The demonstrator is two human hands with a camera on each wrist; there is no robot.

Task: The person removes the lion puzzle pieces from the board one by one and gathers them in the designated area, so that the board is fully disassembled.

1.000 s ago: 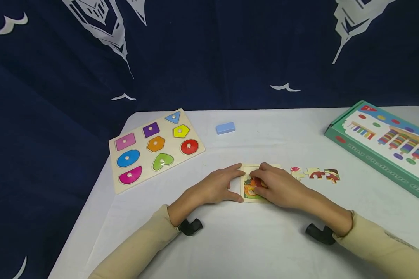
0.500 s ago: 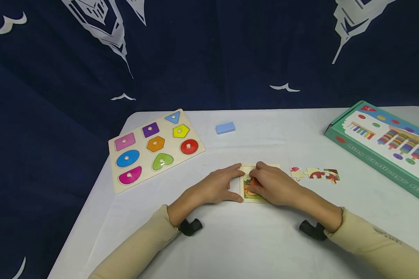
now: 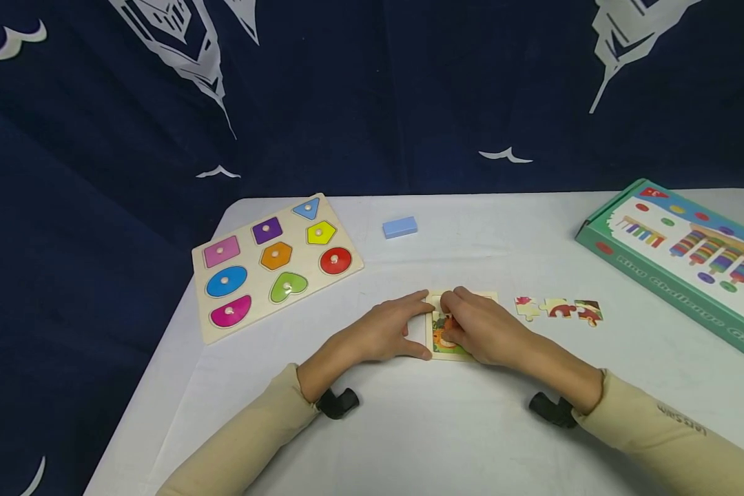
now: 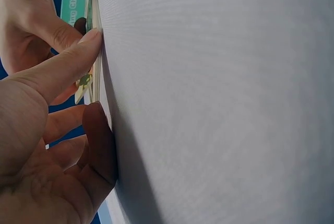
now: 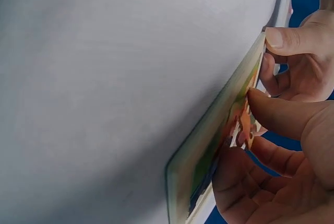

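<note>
On the white table, a small wooden jigsaw tray (image 3: 462,357) with a pale rim holds a colourful picture, part of it under my right hand. My left hand (image 3: 381,331) holds the tray along its left side, thumb at the near corner and fingertips at the far one. Over the picture, my right hand (image 3: 496,331) pinches a jigsaw piece (image 5: 245,127) between thumb and fingers. In the right wrist view this orange-patterned piece stands tilted against the tray's inside. To the right of the tray lie three jigsaw pieces (image 3: 560,308) in a row.
A wooden shape board (image 3: 310,275) with coloured knobbed shapes lies at the back left. Behind the tray sits a light blue block (image 3: 399,228). A green game box (image 3: 676,279) takes up the right side, and a dark blue curtain (image 3: 359,96) hangs behind the table.
My right hand has shifted slightly left over the tray, its fingertips now closer to the left rim. My left hand stays in place at the tray's edge.
</note>
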